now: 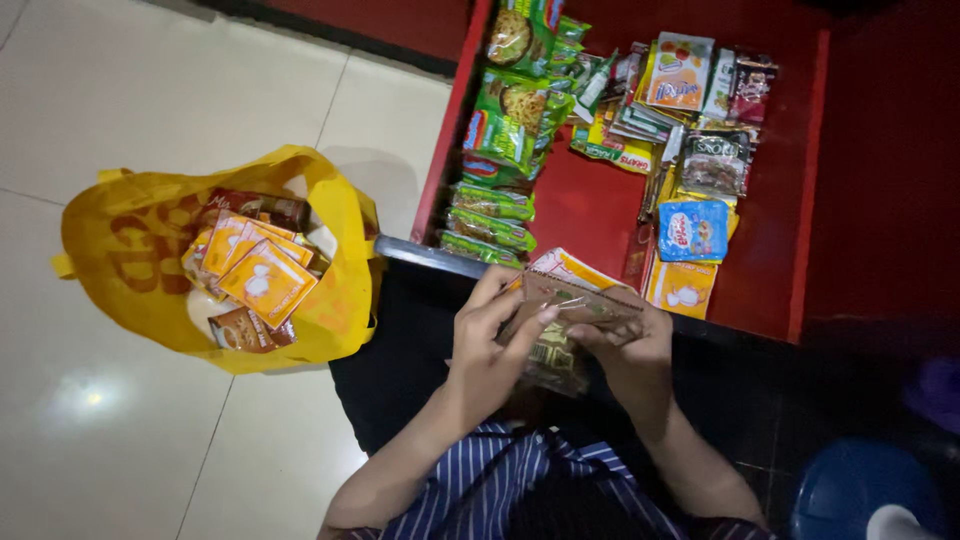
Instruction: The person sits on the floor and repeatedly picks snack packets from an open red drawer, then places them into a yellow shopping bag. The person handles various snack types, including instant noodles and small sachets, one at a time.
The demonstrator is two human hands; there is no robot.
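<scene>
Head view, near to far. At 6 o'clock, a striped sleeve (520,480) and both forearms rise to frame centre. The left hand (490,345) is curled, fingers closed over the near edge of a small bundle of sachets (575,300); the right hand (625,350) cups the bundle from beneath and at its 3 o'clock side, thumb pressed on top, so both hands grip the same bundle above the dark lap. Just beyond, toward 12 o'clock, a red shelf (580,205) already carries sorted goods: a column of green noodle packs (505,130) along its 9 o'clock edge, and mixed sachets and packets (690,130) stacked toward 2 o'clock, with bare red surface between. At 9 o'clock, on the pale tiled floor (120,90), a yellow bag (110,260) stands open and holds many orange sachets (265,280). Judged from this layout, part of the stock is laid out, one bundle is in hand, and a good share remains in the bag.
</scene>
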